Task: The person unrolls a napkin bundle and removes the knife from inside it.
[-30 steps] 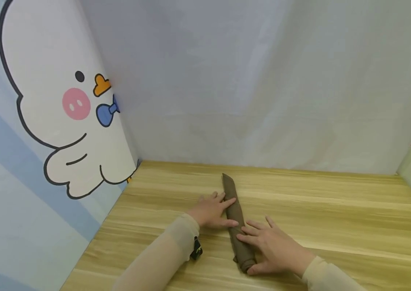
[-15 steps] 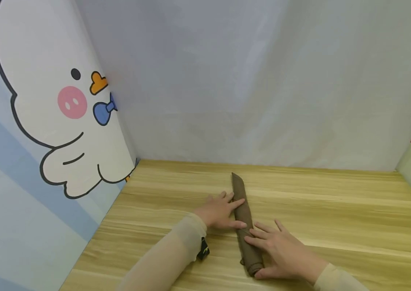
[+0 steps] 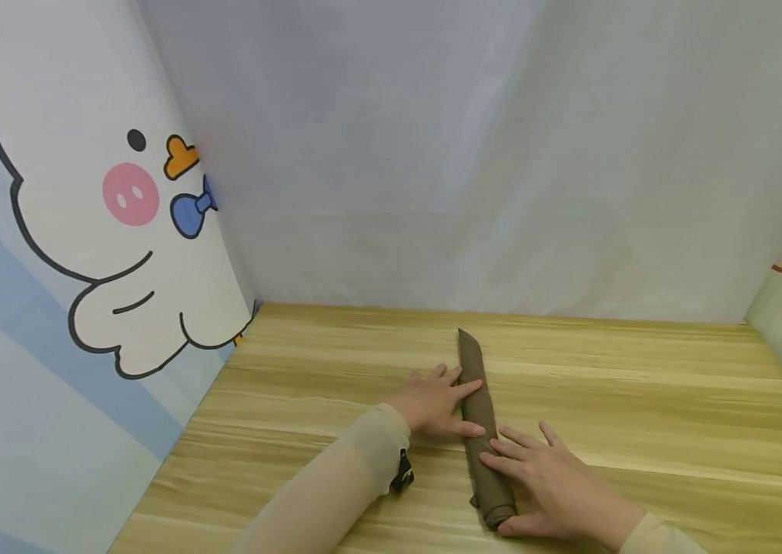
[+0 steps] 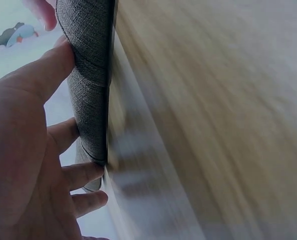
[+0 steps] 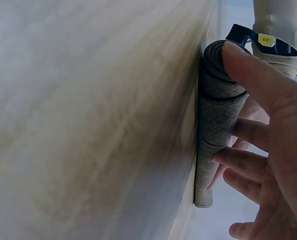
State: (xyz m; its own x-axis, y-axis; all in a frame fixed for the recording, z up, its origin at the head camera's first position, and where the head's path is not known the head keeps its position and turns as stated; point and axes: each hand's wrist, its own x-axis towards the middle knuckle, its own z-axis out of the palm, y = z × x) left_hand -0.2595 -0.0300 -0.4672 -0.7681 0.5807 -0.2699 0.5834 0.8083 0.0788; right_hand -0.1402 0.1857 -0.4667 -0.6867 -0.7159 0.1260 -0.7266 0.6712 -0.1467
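Here, two hands (image 3: 436, 404) (image 3: 557, 488), fingers spread and unclenched, touching one rolled brown cloth (image 3: 479, 408), one wood-grain table (image 3: 640, 392)

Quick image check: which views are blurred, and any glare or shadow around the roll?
Head: roll, left hand and right hand readable, light soft, faint sheen on the backdrop. Left wrist: roll's weave fairly crisp, table smeared, dark smudges beside the roll. Right wrist: coiled end distinct, table blurred, darker near the roll.
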